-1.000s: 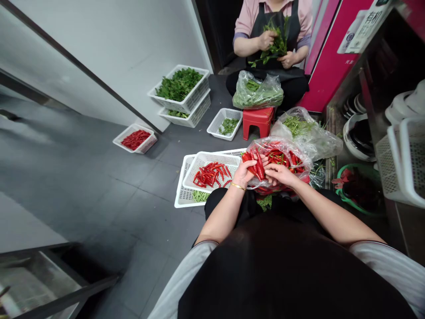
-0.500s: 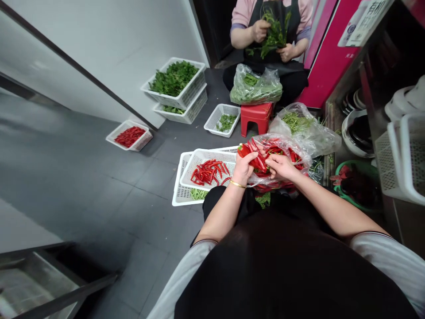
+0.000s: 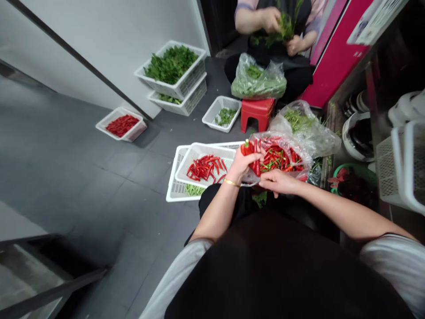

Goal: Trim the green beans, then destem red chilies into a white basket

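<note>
Seems to be at the step of gathering whole red chillies (image 3: 256, 167) into a handful, several clamped in the left hand (image 3: 241, 165) over the left side of an open clear plastic bag (image 3: 249, 179) of chillies. Right hand (image 3: 278, 181) low at the bag's near edge, fingers drawn together, just beside the held chillies' ends; cannot tell about anything pinched there. Probably calls next for a steady left grip and right fingers clear of loose plastic. Counts at least three bags: this one, a bag of greens (image 3: 259, 84) on one red stool (image 3: 258, 109), a bag of green stalks (image 3: 320, 141) to the right. Counts six white floor baskets: near left, an upper basket (image 3: 189, 157) of chillies overlapping a lower basket (image 3: 171, 189) of green pods; far left, a chilli basket (image 3: 134, 132) and two stacked baskets (image 3: 193, 76) of leafy greens; left of the stool, a small basket (image 3: 212, 111). Also one co-worker (image 3: 270, 51), far side.
</note>
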The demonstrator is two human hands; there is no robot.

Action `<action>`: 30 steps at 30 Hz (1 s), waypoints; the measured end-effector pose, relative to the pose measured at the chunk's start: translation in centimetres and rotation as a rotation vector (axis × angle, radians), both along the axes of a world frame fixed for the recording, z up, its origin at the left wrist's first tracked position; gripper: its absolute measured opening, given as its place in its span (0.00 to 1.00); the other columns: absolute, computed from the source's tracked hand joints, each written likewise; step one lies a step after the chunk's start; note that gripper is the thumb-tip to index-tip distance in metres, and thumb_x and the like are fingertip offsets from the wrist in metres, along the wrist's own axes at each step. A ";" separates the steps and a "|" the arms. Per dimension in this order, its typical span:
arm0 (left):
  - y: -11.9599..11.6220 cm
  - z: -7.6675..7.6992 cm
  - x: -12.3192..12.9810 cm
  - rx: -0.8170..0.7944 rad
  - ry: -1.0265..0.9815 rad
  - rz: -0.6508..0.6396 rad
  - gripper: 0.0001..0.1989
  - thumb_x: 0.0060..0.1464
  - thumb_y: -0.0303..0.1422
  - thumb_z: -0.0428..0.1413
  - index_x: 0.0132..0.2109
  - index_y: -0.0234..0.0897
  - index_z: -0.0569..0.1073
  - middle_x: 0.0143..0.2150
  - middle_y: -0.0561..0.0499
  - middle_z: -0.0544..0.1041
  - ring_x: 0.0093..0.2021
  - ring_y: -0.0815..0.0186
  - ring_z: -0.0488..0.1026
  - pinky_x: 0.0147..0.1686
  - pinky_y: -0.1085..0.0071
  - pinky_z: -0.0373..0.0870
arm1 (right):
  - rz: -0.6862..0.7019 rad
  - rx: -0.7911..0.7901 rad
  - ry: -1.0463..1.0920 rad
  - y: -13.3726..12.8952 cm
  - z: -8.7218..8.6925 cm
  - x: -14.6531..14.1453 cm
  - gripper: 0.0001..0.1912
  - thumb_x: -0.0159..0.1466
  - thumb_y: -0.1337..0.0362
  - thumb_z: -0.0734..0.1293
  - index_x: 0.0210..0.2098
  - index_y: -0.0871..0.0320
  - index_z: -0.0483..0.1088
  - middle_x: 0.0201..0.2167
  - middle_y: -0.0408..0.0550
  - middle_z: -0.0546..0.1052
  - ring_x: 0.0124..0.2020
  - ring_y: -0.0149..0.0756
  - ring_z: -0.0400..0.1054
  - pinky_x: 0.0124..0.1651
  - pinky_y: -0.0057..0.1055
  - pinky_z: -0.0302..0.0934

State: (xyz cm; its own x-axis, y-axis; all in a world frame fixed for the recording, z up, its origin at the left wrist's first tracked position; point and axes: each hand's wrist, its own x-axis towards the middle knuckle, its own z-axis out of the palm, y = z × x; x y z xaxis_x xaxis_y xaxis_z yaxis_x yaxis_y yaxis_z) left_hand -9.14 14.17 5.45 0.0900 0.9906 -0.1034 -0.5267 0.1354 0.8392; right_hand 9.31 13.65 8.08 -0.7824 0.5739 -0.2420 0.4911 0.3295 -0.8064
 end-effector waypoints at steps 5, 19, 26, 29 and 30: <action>-0.9 -2.5 1.2 -0.096 0.111 -0.210 0.36 0.32 0.21 0.63 0.53 0.40 0.70 0.33 0.52 0.78 0.24 0.67 0.72 0.31 0.68 0.69 | -0.243 0.485 -0.474 3.7 -4.5 1.7 0.18 0.62 0.66 0.65 0.51 0.54 0.71 0.45 0.54 0.77 0.43 0.44 0.73 0.42 0.33 0.63; 0.3 -3.1 4.6 -0.069 0.030 -0.034 0.12 0.30 0.22 0.64 0.29 0.32 0.76 0.27 0.49 0.78 0.29 0.63 0.74 0.36 0.68 0.71 | -0.493 -0.040 0.279 5.9 -3.9 0.5 0.15 0.61 0.50 0.62 0.30 0.55 0.66 0.15 0.37 0.67 0.14 0.31 0.59 0.19 0.27 0.54; -0.6 -3.5 3.7 -0.201 -0.167 0.154 0.15 0.30 0.23 0.65 0.32 0.32 0.75 0.27 0.49 0.78 0.29 0.64 0.75 0.38 0.66 0.73 | -0.450 0.095 0.233 2.5 -5.0 1.4 0.20 0.61 0.44 0.63 0.28 0.55 0.67 0.23 0.44 0.74 0.26 0.36 0.68 0.31 0.32 0.61; -0.9 -3.8 2.5 -0.262 -0.188 0.146 0.14 0.30 0.24 0.66 0.30 0.32 0.73 0.25 0.51 0.76 0.26 0.66 0.74 0.36 0.66 0.74 | -0.353 -0.087 0.199 1.0 -5.6 1.6 0.24 0.61 0.41 0.61 0.24 0.55 0.64 0.17 0.41 0.69 0.20 0.34 0.64 0.28 0.32 0.59; -0.9 -3.7 2.2 -0.265 -0.203 0.133 0.14 0.31 0.24 0.66 0.30 0.32 0.73 0.25 0.51 0.76 0.25 0.66 0.74 0.36 0.66 0.74 | -0.338 -0.171 0.237 0.7 -5.6 1.6 0.24 0.60 0.40 0.62 0.25 0.55 0.65 0.16 0.40 0.68 0.19 0.33 0.63 0.27 0.32 0.60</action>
